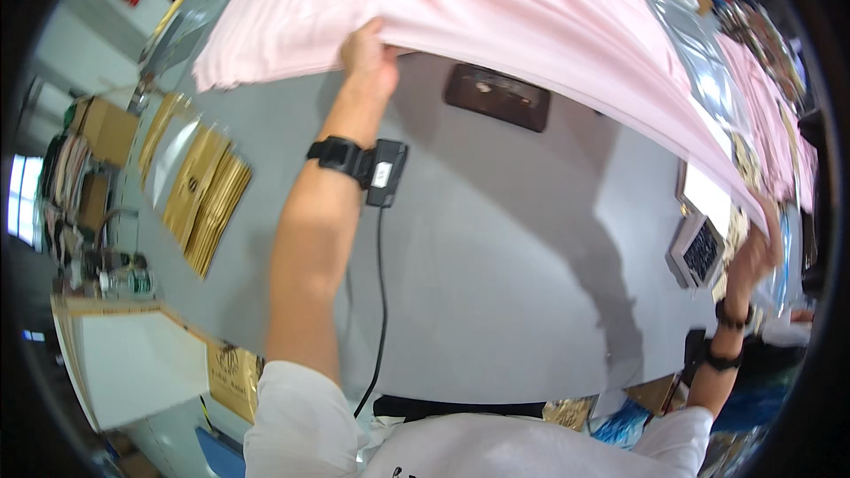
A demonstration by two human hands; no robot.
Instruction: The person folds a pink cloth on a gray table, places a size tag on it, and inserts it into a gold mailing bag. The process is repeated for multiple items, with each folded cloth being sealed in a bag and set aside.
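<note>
A wide sheet of light pink fabric (522,9) lies over the back of the grey table (478,283), its front edge raised diagonally toward the right. My left hand (372,57) grips that edge at the upper middle, fingers closed on the cloth. Far to the right, my right hand (757,248) holds the low corner of the same fabric. A dark phone (496,97) lies under the raised edge. A black boxy device (385,173) is strapped at my left wrist, with a cable running down toward me.
Stacked gold packets (208,208) lie on the table's left side. Grey trays (695,248) sit by the right edge, near clear plastic (695,44) and more pink cloth (770,124). Cardboard boxes (106,128) and a white board (128,363) stand beyond the left edge.
</note>
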